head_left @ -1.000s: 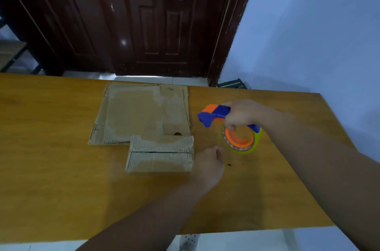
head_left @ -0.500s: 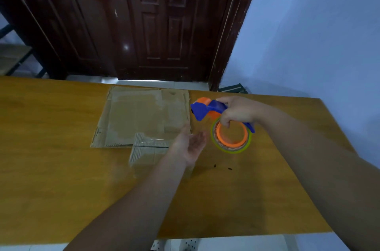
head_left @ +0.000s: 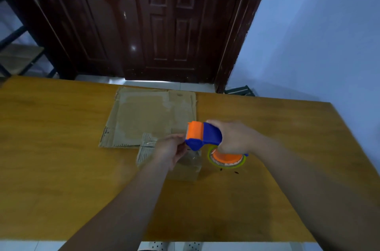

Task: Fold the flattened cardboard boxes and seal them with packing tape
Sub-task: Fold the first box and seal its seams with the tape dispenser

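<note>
Since half a second ago the left hand (head_left: 170, 150) has turned over from palm-up and closed in on the front of the tape dispenser (head_left: 202, 136). The right hand (head_left: 234, 139) has carried the dispenser leftward, so its orange nose now overlaps the near right corner of the flattened cardboard (head_left: 148, 119). Left thumb and fingers are curled and pinch at the dispenser's blue lower lip — whether they have the tape's end or only the plastic I cannot tell. The right hand is wrapped round the blue handle from above, knuckles up. Below that hand sits the tape roll (head_left: 227, 159), an orange core inside a yellow-green rim, tilted so its face shows.

The small folded box (head_left: 185, 170) sits on the table (head_left: 61, 168) directly under the left hand, at the near edge of the flat cardboard. Its corrugated left end is visible, and a glossy clear film lies across its top on the right. The flat piece lies farther back, close to the table's far edge, with a slot cut near its far right corner. A few dark specks (head_left: 236, 172) dot the wood just beside the roll. Beyond the table stand a dark wooden door (head_left: 164, 24), a pale blue wall (head_left: 318, 34) on the right and a shelf (head_left: 18, 55) at far left
</note>
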